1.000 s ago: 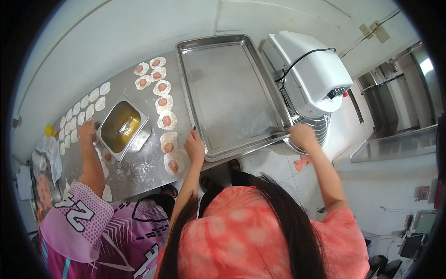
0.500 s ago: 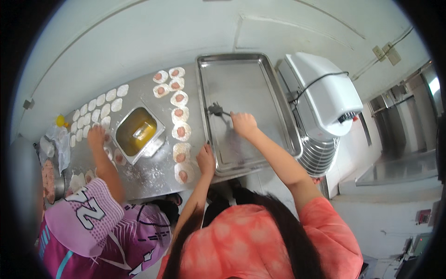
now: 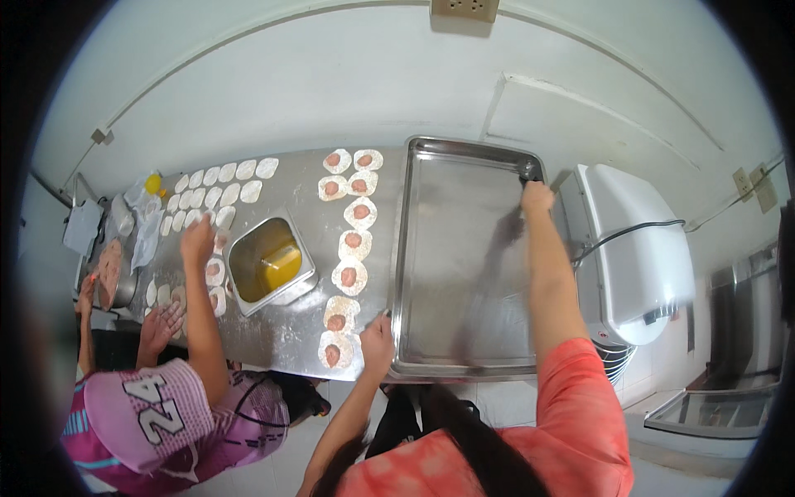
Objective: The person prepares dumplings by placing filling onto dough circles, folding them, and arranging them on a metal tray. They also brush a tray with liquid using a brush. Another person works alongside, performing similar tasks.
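A large metal baking tray (image 3: pixel 464 273) lies on the table before me. My right hand (image 3: pixel 538 197) is closed round the handle of a dark basting brush (image 3: pixel 528 171), whose head is at the tray's far right corner. At the near part of the tray's left rim, my left hand (image 3: pixel 378 341) is closed and holds the edge. Just left of the tray runs a column of flat dough rounds (image 3: pixel 354 243), each with a lump of pink filling. Further left stands a deep metal pan (image 3: pixel 240 273) with yellow liquid inside.
A co-worker's hand (image 3: pixel 197 240) is over rows of plain dough rounds (image 3: pixel 228 172); another hand (image 3: pixel 161 325) is nearer. Pink filling (image 3: pixel 110 273) stands at the table's far left. A white mixer (image 3: pixel 625 257) with a dark cord stands close on the tray's right.
My right hand has moved the brush from the tray's left side to its far right corner. My left hand stays at the left rim. The whole view has shifted.
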Demonstrator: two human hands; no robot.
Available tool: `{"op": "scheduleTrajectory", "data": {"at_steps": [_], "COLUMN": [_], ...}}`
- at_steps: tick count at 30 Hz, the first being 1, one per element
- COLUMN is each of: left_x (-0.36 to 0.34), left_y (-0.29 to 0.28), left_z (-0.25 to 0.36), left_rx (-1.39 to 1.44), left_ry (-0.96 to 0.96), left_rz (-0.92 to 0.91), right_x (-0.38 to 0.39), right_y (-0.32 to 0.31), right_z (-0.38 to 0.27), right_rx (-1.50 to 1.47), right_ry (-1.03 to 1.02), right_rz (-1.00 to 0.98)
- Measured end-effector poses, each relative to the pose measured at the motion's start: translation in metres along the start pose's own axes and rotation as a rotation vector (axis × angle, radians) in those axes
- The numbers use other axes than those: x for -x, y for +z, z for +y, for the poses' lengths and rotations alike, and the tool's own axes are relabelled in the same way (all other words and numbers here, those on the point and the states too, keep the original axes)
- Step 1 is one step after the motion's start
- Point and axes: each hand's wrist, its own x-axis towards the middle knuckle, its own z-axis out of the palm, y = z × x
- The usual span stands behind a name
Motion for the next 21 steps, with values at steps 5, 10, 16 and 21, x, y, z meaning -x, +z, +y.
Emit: {"op": "scheduleTrajectory", "data": {"at_steps": [5, 10, 16, 21], "left_x": [0.0, -0.001, -0.01, -0.011], "left_y": [0.002, -0.001, 0.005, 0.0], "left_z": [-0.006, 0.0, -0.007, -0.003], "left_rx": [-0.081, -0.184, -0.282, -0.324], "left_ry": [0.051, 0.071, 0.101, 0.076], "left_rz": [0.107, 0.169, 0.129, 0.142], "right_x": [0.1, 0.274, 0.314, 0.166], "right_y": [-0.014, -0.044, -0.041, -0.003], "right_z": [0.049, 0.093, -0.014, -0.119], "right_rx": [0.033, 0.03, -0.288, -0.292], "right_ry": [-0.332, -0.45, -1.036, -0.838], "right_rz": [0.078, -0.103, -0.238, 0.255]}}
